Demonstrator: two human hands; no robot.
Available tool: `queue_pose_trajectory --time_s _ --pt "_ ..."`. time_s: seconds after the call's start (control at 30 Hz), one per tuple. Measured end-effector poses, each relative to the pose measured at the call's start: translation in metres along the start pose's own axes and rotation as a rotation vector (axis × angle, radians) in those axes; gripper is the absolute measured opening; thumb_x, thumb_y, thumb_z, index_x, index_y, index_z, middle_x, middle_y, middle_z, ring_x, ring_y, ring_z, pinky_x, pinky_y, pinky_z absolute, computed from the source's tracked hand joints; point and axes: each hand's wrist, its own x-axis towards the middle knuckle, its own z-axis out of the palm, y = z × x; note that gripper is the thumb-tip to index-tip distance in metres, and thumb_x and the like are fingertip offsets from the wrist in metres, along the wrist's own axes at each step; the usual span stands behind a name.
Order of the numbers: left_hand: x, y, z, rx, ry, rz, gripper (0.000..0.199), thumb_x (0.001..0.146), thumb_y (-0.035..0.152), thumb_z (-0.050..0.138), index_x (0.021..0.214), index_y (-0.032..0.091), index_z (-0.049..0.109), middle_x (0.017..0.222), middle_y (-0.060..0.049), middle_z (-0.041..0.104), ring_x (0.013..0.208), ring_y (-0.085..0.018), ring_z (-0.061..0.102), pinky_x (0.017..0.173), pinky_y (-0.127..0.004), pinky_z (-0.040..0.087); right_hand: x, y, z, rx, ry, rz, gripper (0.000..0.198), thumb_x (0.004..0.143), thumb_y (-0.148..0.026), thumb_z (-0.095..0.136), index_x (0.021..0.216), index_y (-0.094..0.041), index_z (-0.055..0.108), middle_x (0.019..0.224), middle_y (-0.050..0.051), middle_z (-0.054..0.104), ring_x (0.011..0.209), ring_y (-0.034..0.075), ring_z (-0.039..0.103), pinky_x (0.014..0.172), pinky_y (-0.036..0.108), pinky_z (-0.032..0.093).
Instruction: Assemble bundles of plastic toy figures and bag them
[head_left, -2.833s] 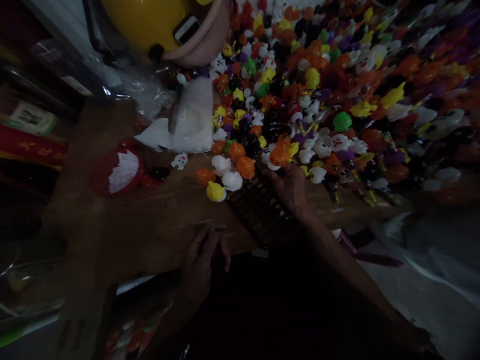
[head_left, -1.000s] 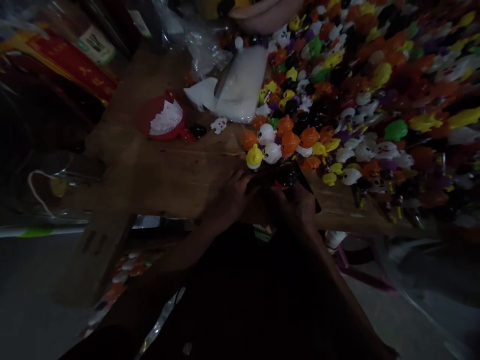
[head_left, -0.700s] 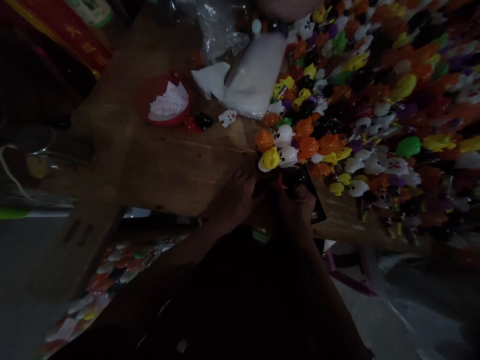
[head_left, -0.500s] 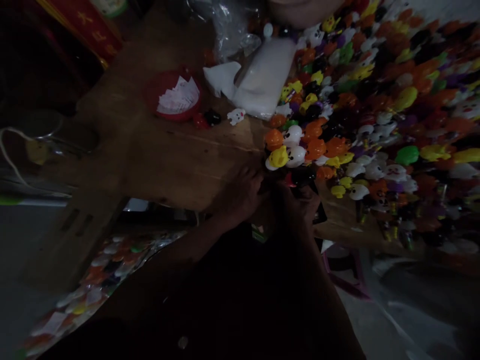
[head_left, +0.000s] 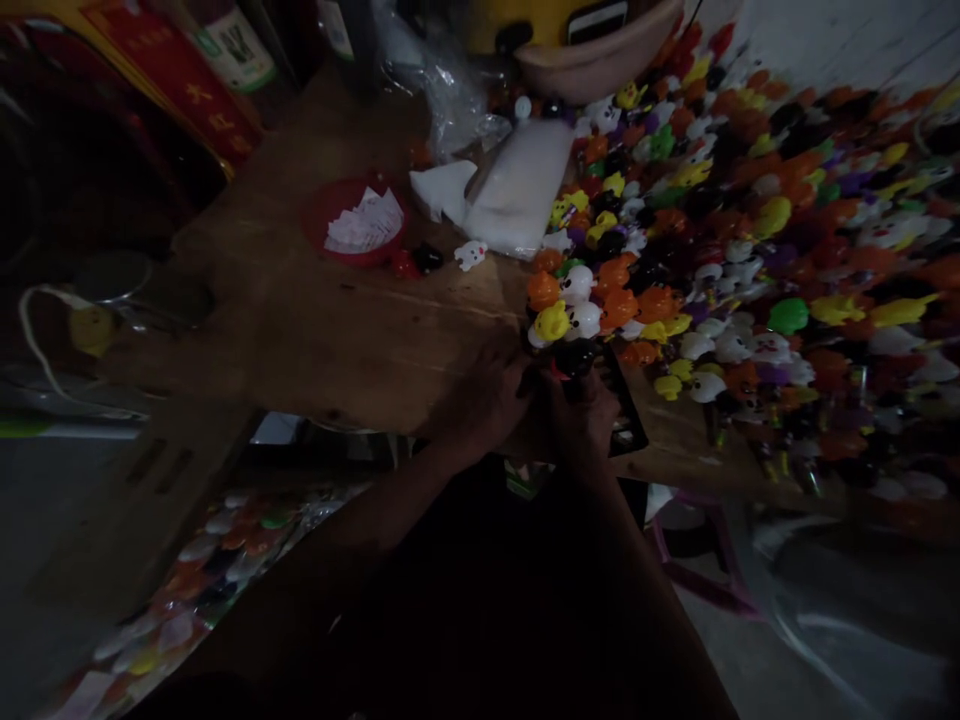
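Note:
In the dim light, my right hand (head_left: 586,418) is closed around a small black toy figure (head_left: 574,357) with a bit of red on it. It is over a black slotted tray (head_left: 630,425) at the table's near edge. My left hand (head_left: 491,395) rests just left of it, by the tray's left side, its fingertips lost in shadow. Beyond both hands, small plastic figures stand close together at the tray's far end, among them a yellow one (head_left: 553,321), a white one (head_left: 584,320) and an orange one (head_left: 543,290).
A big heap of colourful toy figures (head_left: 750,260) covers the table's right side. Further back are a red bowl (head_left: 315,225) of paper slips, a white plastic bag (head_left: 517,190) and a pink basin (head_left: 607,65). Below right stands a purple stool (head_left: 724,560).
My right hand has moved left with the black figure, uncovering more of the tray's slots. My left hand stays about where it was. The camera view has tipped up slightly, showing the basin.

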Motion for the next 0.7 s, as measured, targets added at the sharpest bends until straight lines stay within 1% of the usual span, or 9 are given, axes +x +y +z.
queue_pose_trajectory --time_s 0.07,0.13,0.23,0.3,0.37,0.5,0.57,0.7 --pt "0.000 0.001 0.000 -0.006 -0.005 0.005 0.026 0.095 0.021 0.066 0.121 0.020 0.070 0.124 -0.010 0.072 0.121 -0.029 0.061 0.108 -0.045 0.049 -0.001 -0.001 -0.002 0.012 -0.030 -0.021 0.031 0.095 -0.049 0.060 0.099 -0.021 0.073 0.088 0.009 0.076 0.079 0.024 0.070 0.070 0.033 0.053" --pt "0.000 0.001 0.000 -0.008 -0.012 -0.001 0.027 0.094 0.018 0.066 0.120 0.021 0.070 0.121 -0.008 0.073 0.118 -0.029 0.062 0.106 -0.045 0.049 -0.001 -0.002 -0.006 0.016 -0.070 -0.056 0.025 0.095 -0.042 0.060 0.102 -0.021 0.073 0.092 0.009 0.076 0.083 0.024 0.071 0.074 0.033 0.055" --pt "0.000 -0.001 0.003 -0.035 -0.019 -0.008 0.020 0.093 0.015 0.066 0.111 0.019 0.073 0.112 -0.007 0.076 0.108 -0.028 0.066 0.101 -0.043 0.050 0.002 -0.004 -0.014 0.039 -0.156 -0.135 0.017 0.095 -0.029 0.059 0.099 -0.022 0.074 0.095 0.008 0.076 0.088 0.023 0.071 0.078 0.033 0.055" --pt "0.001 -0.002 0.004 -0.062 -0.015 -0.015 0.015 0.094 0.015 0.065 0.107 0.018 0.074 0.109 -0.008 0.076 0.106 -0.026 0.067 0.101 -0.042 0.050 0.005 -0.005 -0.017 0.064 -0.204 -0.168 0.017 0.095 -0.025 0.057 0.095 -0.023 0.074 0.093 0.006 0.076 0.088 0.022 0.071 0.077 0.032 0.054" --pt "0.001 -0.002 0.004 -0.076 -0.024 -0.035 0.015 0.095 0.018 0.065 0.107 0.018 0.074 0.109 -0.008 0.076 0.107 -0.026 0.067 0.103 -0.042 0.049 0.006 -0.005 -0.018 0.060 -0.189 -0.156 0.017 0.096 -0.027 0.058 0.092 -0.023 0.074 0.089 0.005 0.076 0.083 0.021 0.070 0.073 0.030 0.053" --pt "0.001 0.001 0.000 -0.079 -0.046 -0.076 0.012 0.096 0.022 0.066 0.105 0.018 0.073 0.112 -0.008 0.076 0.112 -0.028 0.066 0.105 -0.046 0.048 0.004 -0.004 -0.012 -0.024 -0.092 -0.097 0.023 0.097 -0.039 0.060 0.089 -0.022 0.074 0.081 0.006 0.074 0.075 0.020 0.068 0.068 0.030 0.051" --pt "0.001 0.003 -0.002 -0.079 -0.040 -0.073 0.012 0.095 0.020 0.067 0.104 0.019 0.074 0.112 -0.008 0.076 0.113 -0.028 0.066 0.104 -0.046 0.048 0.002 -0.002 -0.009 -0.047 -0.084 -0.086 0.025 0.097 -0.041 0.061 0.088 -0.022 0.074 0.080 0.007 0.074 0.074 0.021 0.068 0.068 0.031 0.051" --pt "0.003 0.003 -0.005 -0.061 -0.038 -0.049 0.016 0.093 0.017 0.066 0.106 0.020 0.074 0.109 -0.007 0.077 0.111 -0.028 0.067 0.104 -0.045 0.049 0.002 -0.001 -0.006 -0.044 -0.110 -0.057 0.023 0.095 -0.042 0.062 0.087 -0.023 0.072 0.082 0.008 0.074 0.076 0.022 0.068 0.070 0.032 0.052"
